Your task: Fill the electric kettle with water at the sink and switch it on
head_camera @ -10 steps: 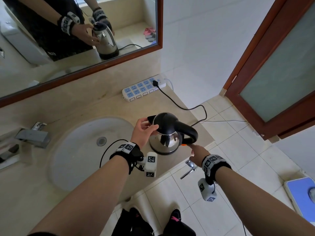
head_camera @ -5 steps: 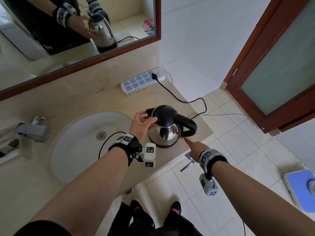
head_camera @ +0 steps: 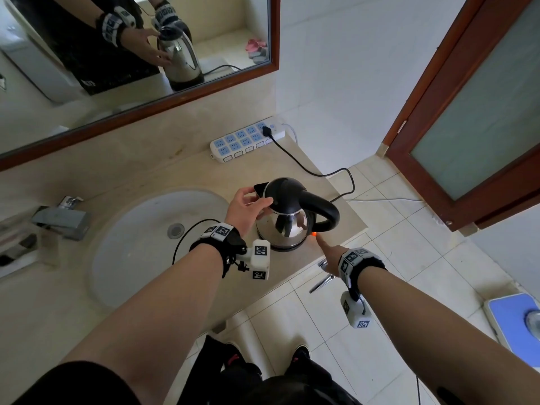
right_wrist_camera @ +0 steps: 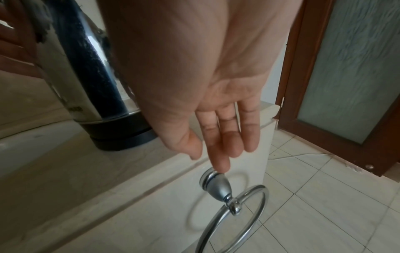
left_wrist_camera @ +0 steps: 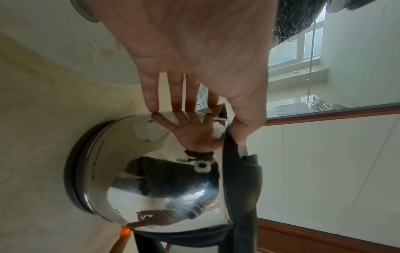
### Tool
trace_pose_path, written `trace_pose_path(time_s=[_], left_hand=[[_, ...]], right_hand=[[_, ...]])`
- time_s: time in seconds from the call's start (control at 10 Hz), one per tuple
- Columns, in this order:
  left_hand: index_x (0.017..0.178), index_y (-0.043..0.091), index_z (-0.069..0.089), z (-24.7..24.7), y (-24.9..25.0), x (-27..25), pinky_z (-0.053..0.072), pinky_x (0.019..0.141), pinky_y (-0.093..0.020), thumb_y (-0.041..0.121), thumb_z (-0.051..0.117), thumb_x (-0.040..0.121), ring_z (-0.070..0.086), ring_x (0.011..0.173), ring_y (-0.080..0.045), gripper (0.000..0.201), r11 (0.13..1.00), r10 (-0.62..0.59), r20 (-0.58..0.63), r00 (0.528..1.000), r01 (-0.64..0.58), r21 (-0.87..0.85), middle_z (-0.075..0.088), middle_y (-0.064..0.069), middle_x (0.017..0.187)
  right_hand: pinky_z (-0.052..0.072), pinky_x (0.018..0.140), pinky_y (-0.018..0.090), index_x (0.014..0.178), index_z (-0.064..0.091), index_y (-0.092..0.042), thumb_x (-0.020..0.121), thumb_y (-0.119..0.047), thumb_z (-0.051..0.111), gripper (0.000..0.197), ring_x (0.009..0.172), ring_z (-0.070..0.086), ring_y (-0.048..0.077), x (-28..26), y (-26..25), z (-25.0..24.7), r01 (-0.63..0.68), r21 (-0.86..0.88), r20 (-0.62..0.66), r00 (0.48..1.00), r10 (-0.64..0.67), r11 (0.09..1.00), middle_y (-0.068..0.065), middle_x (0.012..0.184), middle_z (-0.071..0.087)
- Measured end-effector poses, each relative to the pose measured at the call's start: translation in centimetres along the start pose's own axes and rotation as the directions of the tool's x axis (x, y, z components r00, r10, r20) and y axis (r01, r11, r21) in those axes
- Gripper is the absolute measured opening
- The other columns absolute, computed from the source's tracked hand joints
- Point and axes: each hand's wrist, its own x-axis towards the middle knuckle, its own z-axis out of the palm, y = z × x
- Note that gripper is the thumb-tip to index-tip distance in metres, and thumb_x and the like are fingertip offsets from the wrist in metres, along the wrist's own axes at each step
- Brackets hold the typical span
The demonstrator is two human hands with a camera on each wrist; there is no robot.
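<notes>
The steel kettle (head_camera: 292, 217) with black lid and handle stands on its base on the counter (head_camera: 204, 173), right of the sink (head_camera: 140, 238). My left hand (head_camera: 251, 203) rests on it, fingers straight on the steel wall (left_wrist_camera: 162, 171) and thumb against the lid's edge. My right hand (head_camera: 324, 247) reaches from the front, forefinger tip at the switch (head_camera: 314, 234) below the handle, which glows orange (left_wrist_camera: 125, 230). In the right wrist view the right hand (right_wrist_camera: 218, 150) holds nothing and the kettle (right_wrist_camera: 86, 85) stands just behind it.
The kettle's cord (head_camera: 306, 168) runs to a power strip (head_camera: 245, 140) at the wall. A tap (head_camera: 61, 219) sits left of the basin. A towel ring (right_wrist_camera: 233, 214) hangs from the counter's front. A wooden door (head_camera: 467, 112) is at right, a blue scale (head_camera: 514, 320) on the floor.
My right forefinger has stretched out to the switch under the handle, and the orange light there shows brighter. The left hand has stayed on the kettle.
</notes>
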Motion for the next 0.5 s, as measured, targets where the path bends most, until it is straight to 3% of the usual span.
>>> trace_pose_path(time_s=[0.1, 0.2, 0.3, 0.4, 0.5], left_hand=[[0.134, 0.014, 0.051, -0.1, 0.0, 0.0, 0.059, 0.082, -0.029, 0.015, 0.074, 0.089, 0.071, 0.097, -0.02, 0.05, 1.0, -0.015, 0.001, 1.0, 0.015, 0.024, 0.065, -0.014, 0.128], [0.137, 0.014, 0.049, -0.1, 0.2, -0.5, 0.056, 0.064, -0.012, 0.017, 0.073, 0.09, 0.071, 0.084, -0.007, 0.052, 0.998, 0.006, 0.003, 1.0, -0.006, 0.067, 0.066, -0.011, 0.126], [0.141, 0.019, 0.048, -0.9, -0.2, -1.1, 0.052, 0.08, -0.02, 0.034, 0.074, 0.088, 0.066, 0.104, -0.015, 0.061, 0.979, -0.009, 0.01, 1.0, 0.007, 0.206, 0.063, -0.009, 0.131], [0.142, 0.023, 0.05, -2.4, -1.0, -1.7, 0.041, 0.093, -0.031, 0.042, 0.072, 0.088, 0.055, 0.117, -0.019, 0.062, 0.94, -0.044, -0.009, 0.999, 0.044, 0.339, 0.058, -0.006, 0.135], [0.14, 0.022, 0.053, -3.9, -1.5, -2.5, 0.041, 0.093, -0.029, 0.038, 0.073, 0.089, 0.055, 0.121, -0.02, 0.057, 0.926, -0.017, -0.072, 0.997, 0.043, 0.375, 0.057, -0.008, 0.137]], right_hand=[[0.06, 0.076, 0.039, 0.156, -0.015, -0.037, 0.095, -0.018, 0.059, 0.098, 0.069, 0.068, 0.022, -0.9, -0.3, -0.6, -0.009, 0.008, -0.009, 1.0, 0.009, 1.0, 0.01, 0.081, 0.067], [0.059, 0.072, 0.039, 0.158, -0.002, -0.029, 0.094, -0.019, 0.058, 0.088, 0.068, 0.066, 0.022, -1.4, -0.8, -0.8, -0.012, 0.002, -0.058, 0.998, 0.012, 1.0, 0.005, 0.074, 0.06], [0.057, 0.084, 0.04, 0.155, 0.021, -0.015, 0.097, -0.025, 0.054, 0.068, 0.094, 0.07, 0.027, -2.7, -1.9, -1.7, -0.002, -0.031, -0.04, 0.999, 0.001, 1.0, 0.011, 0.107, 0.069], [0.048, 0.104, 0.04, 0.148, 0.042, -0.012, 0.099, -0.035, 0.051, 0.055, 0.127, 0.057, 0.03, -3.5, -3.0, -2.1, 0.076, -0.11, -0.01, 0.997, -0.078, 0.991, 0.012, 0.142, 0.057], [0.045, 0.106, 0.035, 0.146, 0.049, -0.02, 0.098, -0.036, 0.056, 0.052, 0.127, 0.057, 0.025, -4.3, -4.7, -3.5, 0.195, -0.029, -0.038, 0.98, -0.196, 0.98, 0.006, 0.141, 0.059]])
